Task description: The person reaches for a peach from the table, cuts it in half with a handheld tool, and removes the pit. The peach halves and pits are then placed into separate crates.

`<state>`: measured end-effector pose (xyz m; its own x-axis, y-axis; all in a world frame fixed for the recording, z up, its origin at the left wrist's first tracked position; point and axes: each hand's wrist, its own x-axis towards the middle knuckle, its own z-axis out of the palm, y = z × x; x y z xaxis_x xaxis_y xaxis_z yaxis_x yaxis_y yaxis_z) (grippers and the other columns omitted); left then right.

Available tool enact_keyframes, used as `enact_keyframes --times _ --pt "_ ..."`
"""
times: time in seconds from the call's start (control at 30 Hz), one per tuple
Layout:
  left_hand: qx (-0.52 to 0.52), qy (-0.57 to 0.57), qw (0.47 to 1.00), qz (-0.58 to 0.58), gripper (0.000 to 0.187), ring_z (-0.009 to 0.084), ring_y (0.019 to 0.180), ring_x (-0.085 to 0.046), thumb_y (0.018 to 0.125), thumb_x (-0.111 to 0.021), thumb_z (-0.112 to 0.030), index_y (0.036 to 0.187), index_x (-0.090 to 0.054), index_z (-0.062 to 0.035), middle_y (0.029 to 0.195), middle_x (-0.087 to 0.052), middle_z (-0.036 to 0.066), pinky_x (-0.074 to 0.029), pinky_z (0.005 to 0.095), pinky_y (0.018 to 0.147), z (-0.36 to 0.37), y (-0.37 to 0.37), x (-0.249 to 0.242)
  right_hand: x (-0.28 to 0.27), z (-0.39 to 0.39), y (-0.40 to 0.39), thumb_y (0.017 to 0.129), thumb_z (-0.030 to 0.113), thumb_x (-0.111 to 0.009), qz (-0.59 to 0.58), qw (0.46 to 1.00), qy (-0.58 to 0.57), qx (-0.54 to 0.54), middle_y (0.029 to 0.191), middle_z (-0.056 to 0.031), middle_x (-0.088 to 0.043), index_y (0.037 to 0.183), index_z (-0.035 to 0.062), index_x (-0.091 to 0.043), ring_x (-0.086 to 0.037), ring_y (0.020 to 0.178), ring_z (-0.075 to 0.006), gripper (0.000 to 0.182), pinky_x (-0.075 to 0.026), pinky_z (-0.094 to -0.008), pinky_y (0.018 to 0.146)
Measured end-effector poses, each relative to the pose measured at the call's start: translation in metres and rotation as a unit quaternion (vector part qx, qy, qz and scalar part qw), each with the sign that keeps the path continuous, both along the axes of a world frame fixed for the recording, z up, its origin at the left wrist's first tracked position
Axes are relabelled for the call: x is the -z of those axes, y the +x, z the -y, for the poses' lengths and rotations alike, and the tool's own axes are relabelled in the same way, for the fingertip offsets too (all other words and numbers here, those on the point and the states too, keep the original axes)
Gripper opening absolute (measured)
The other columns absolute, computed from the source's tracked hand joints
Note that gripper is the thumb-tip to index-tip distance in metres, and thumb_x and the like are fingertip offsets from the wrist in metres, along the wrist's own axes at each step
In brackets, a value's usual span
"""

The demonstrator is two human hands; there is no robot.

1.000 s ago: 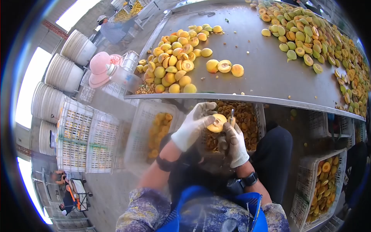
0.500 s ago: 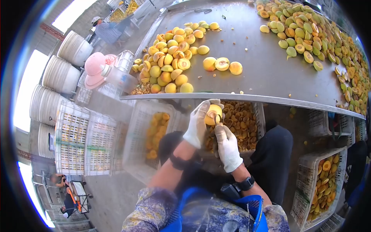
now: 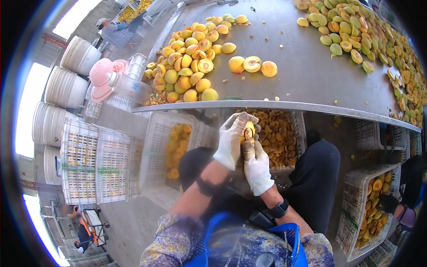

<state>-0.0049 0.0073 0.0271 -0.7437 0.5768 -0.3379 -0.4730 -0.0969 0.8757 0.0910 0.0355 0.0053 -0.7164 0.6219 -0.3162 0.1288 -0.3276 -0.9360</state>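
Observation:
My left hand (image 3: 228, 141), in a white glove, is closed around a yellow peach half (image 3: 250, 126) above a crate. Gloved as well, my right hand (image 3: 257, 169) grips a small pitting tool (image 3: 249, 132) whose dark curved loop meets the cut side of the fruit. Its handle is mostly hidden by my fingers. Below and behind both hands, the crate (image 3: 300, 133) holds many brownish-yellow peach pieces (image 3: 278, 140). On the metal table just beyond lie two peaches and a cut half (image 3: 252, 64) with its reddish centre facing up.
The metal table's edge (image 3: 275, 104) runs just past my hands. A peach pile (image 3: 191, 53) lies at left, a larger heap of halves (image 3: 351, 31) at right. Crates (image 3: 149, 151) stand on both sides. A co-worker's dark-gloved hand (image 3: 388, 204) reaches over the right crate.
The peach half has turned in my left hand, and my right hand has shifted slightly left and down with the tool. A co-worker's gloved hand has appeared over the right crate.

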Motion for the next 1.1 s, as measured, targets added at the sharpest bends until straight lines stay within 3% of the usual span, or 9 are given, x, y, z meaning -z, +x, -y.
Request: enact_keyframes --times 0.1,0.2,0.3,0.43,0.7,0.8,0.97,1.1 --pt "-0.006 0.006 1.0 0.003 0.025 0.0167 0.074 -0.064 0.092 -0.066 -0.03 0.095 -0.064 -0.0048 0.09 -0.067 0.009 -0.053 0.0303 0.064 0.001 0.0 0.006 0.013 0.004 -0.001 0.102 0.03 -0.05 0.017 1.0 -0.002 -0.018 0.086 -0.0068 -0.064 0.111 -0.0031 -0.059 -0.053 0.077 -0.0124 0.036 -0.047 -0.03 0.07" --pt "-0.002 0.021 0.999 -0.035 0.026 0.0168 0.073 -0.064 0.093 -0.066 -0.03 0.094 -0.064 -0.004 0.088 -0.067 0.009 -0.053 0.0303 0.064 0.003 0.001 0.011 0.014 0.002 0.005 0.102 0.029 -0.049 0.001 0.994 -0.095 -0.052 0.086 -0.0059 -0.063 0.112 -0.0026 -0.059 -0.053 0.077 -0.012 0.034 -0.047 -0.0299 0.07" --pt "0.002 0.039 0.998 -0.059 0.027 0.0168 0.074 -0.064 0.093 -0.066 -0.03 0.094 -0.064 -0.0034 0.088 -0.066 0.009 -0.053 0.0303 0.066 0.003 0.005 0.01 0.024 0.007 0.002 0.103 0.027 -0.048 -0.054 0.995 -0.076 -0.024 0.086 -0.0045 -0.062 0.113 -0.0016 -0.058 -0.051 0.076 -0.0102 0.032 -0.046 -0.0278 0.069" --pt "0.024 0.081 0.996 -0.035 0.028 0.0168 0.078 -0.062 0.093 -0.066 -0.031 0.093 -0.063 -0.0029 0.089 -0.065 0.008 -0.052 0.0304 0.07 -0.003 0.009 0.002 0.013 0.004 0.004 0.103 0.026 -0.047 -0.043 0.998 -0.054 -0.01 0.089 -0.0043 -0.061 0.115 -0.0024 -0.057 -0.051 0.08 -0.0091 0.032 -0.046 -0.026 0.071" --pt "0.018 0.029 0.997 -0.066 0.032 0.0157 0.077 -0.06 0.092 -0.066 -0.034 0.09 -0.064 -0.0015 0.085 -0.065 0.009 -0.049 0.0293 0.07 0.004 0.007 0.006 0.033 0.013 0.006 0.103 0.029 -0.046 -0.017 0.997 -0.05 -0.048 0.093 -0.0053 -0.061 0.118 -0.0021 -0.057 -0.051 0.08 -0.0081 0.036 -0.046 -0.0252 0.07" --pt "0.021 0.026 0.995 -0.093 0.034 0.0157 0.076 -0.06 0.092 -0.066 -0.034 0.089 -0.064 -0.001 0.084 -0.065 0.009 -0.049 0.0295 0.07 0.005 0.006 0.008 0.029 0.012 0.008 0.104 0.035 -0.043 -0.07 0.991 -0.098 -0.051 0.081 -0.004 -0.061 0.112 0.0001 -0.058 -0.052 0.067 -0.0079 0.039 -0.046 -0.0246 0.059" --pt "0.023 0.022 0.992 -0.126 0.041 0.0163 0.077 -0.061 0.092 -0.064 -0.041 0.09 -0.064 -0.0002 0.087 -0.066 0.01 -0.049 0.0297 0.071 0.008 0.006 0.012 0.004 0.001 0.014 0.102 0.045 -0.041 -0.076 0.975 -0.19 -0.087 0.056 0.001 -0.046 0.09 0.0069 -0.053 -0.04 0.038 -0.0085 0.042 -0.032 -0.0239 0.035" --pt "0.086 -0.016 0.988 -0.128 0.055 0.0165 0.083 -0.061 0.094 -0.055 -0.053 0.095 -0.066 0.0005 0.093 -0.066 0.012 -0.05 0.0309 0.076 0.008 -0.001 0.007 -0.003 -0.004 0.015 0.101 0.048 -0.04 -0.097 0.96 -0.252 -0.074 0.054 0.0017 -0.043 0.085 0.0097 -0.049 -0.037 0.034 -0.0082 0.043 -0.029 -0.0243 0.031"
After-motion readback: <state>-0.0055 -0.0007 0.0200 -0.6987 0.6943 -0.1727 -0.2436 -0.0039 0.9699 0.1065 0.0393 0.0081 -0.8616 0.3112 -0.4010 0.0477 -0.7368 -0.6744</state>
